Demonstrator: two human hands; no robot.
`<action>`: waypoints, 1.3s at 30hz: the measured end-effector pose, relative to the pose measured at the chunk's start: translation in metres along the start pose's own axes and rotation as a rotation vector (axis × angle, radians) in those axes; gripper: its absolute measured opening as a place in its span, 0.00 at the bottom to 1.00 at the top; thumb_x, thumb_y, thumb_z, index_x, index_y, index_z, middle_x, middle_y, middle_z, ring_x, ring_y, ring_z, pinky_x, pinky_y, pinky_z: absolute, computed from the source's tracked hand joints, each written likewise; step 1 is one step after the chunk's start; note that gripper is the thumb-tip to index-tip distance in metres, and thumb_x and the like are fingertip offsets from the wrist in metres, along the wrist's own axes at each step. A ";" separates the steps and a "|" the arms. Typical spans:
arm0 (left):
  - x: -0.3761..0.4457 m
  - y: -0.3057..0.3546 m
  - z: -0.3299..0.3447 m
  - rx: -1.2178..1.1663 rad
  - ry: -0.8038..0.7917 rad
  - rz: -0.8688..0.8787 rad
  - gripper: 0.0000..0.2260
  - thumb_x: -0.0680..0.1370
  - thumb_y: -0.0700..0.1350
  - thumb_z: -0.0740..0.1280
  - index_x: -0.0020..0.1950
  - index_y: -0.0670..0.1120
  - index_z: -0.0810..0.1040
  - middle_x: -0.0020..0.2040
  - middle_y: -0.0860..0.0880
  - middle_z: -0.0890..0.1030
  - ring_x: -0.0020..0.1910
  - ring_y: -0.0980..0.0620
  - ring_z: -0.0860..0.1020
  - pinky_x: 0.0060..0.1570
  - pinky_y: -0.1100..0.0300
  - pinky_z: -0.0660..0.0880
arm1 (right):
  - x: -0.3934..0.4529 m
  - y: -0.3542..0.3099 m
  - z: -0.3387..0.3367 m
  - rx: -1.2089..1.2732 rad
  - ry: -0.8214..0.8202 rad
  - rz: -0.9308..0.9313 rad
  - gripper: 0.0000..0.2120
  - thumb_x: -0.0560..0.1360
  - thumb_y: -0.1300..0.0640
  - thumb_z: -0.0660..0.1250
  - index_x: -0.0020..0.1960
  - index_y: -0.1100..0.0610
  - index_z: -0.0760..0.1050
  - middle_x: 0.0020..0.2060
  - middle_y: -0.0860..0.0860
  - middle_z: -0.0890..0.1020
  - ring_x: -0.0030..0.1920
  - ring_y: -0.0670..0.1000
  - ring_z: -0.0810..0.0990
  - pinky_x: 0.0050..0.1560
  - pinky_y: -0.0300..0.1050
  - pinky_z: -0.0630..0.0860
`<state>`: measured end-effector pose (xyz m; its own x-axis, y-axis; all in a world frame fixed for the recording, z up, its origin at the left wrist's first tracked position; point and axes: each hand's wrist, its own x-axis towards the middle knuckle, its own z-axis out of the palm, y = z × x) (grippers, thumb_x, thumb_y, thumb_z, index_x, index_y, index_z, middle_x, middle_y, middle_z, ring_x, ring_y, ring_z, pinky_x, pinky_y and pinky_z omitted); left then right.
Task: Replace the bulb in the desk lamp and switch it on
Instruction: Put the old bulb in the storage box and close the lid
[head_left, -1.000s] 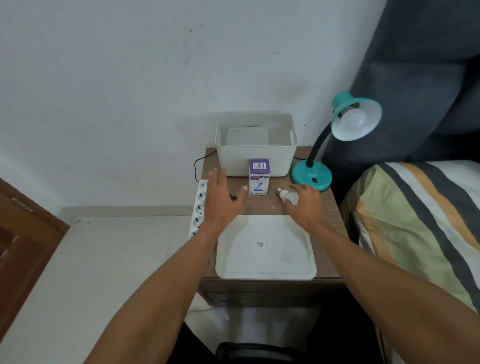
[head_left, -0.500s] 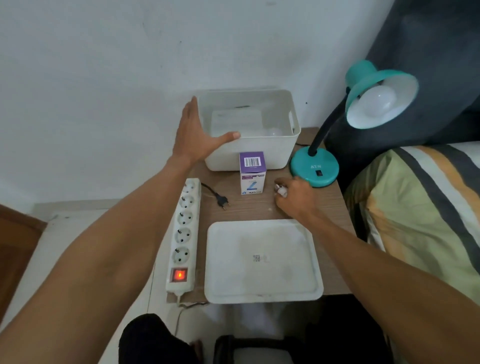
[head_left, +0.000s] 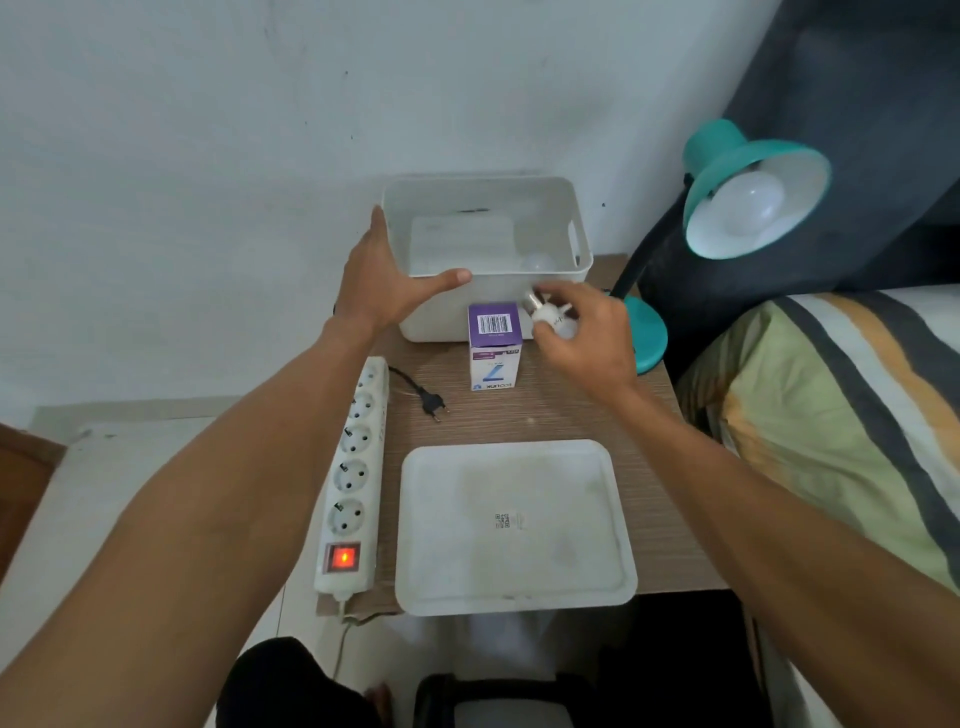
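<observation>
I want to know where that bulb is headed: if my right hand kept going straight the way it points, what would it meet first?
Probably the white bin's front wall or rim, just beyond the right hand holding the bulb; depth is unclear, so it might clear the rim.

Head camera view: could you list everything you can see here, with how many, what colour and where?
desk lamp: one, teal, table's far right corner, white bulb fitted
storage bin: one, white, back of table, a bulb inside
loose bulb: one, white, in the right hand
bulb box: one, purple and white, in front of the bin
plug: one, black, unplugged, beside the strip
power strip: one, white, table's left edge, switch glowing red
tray: one, white, near edge
table: one, brown wood
bed: one, striped cover, right
left hand: on the bin's left corner
right hand: holds the loose bulb
</observation>
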<state>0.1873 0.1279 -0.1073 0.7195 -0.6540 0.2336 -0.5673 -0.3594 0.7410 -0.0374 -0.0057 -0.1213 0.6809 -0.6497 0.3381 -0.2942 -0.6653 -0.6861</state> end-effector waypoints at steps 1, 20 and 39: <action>0.000 0.000 0.000 0.006 0.005 0.002 0.48 0.60 0.74 0.78 0.71 0.51 0.68 0.65 0.52 0.79 0.62 0.51 0.78 0.60 0.49 0.80 | 0.009 -0.009 -0.003 0.025 0.021 -0.031 0.20 0.70 0.49 0.67 0.61 0.53 0.80 0.51 0.49 0.85 0.47 0.45 0.81 0.48 0.47 0.82; 0.001 -0.003 0.006 0.023 0.057 -0.010 0.51 0.59 0.76 0.76 0.73 0.51 0.66 0.64 0.52 0.79 0.62 0.51 0.78 0.59 0.50 0.80 | 0.113 -0.039 0.049 -0.079 -0.169 0.180 0.22 0.70 0.54 0.70 0.65 0.50 0.79 0.57 0.52 0.83 0.55 0.53 0.82 0.55 0.46 0.79; -0.025 0.017 -0.013 0.165 -0.029 -0.171 0.63 0.65 0.77 0.72 0.84 0.45 0.42 0.85 0.46 0.50 0.84 0.47 0.49 0.79 0.43 0.57 | 0.092 -0.062 0.010 -0.095 -0.060 0.113 0.23 0.74 0.46 0.69 0.67 0.51 0.75 0.56 0.51 0.82 0.56 0.50 0.80 0.55 0.49 0.78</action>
<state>0.1653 0.1466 -0.0928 0.8004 -0.5922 0.0938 -0.4977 -0.5690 0.6546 0.0497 -0.0202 -0.0537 0.6777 -0.7013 0.2212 -0.4316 -0.6229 -0.6525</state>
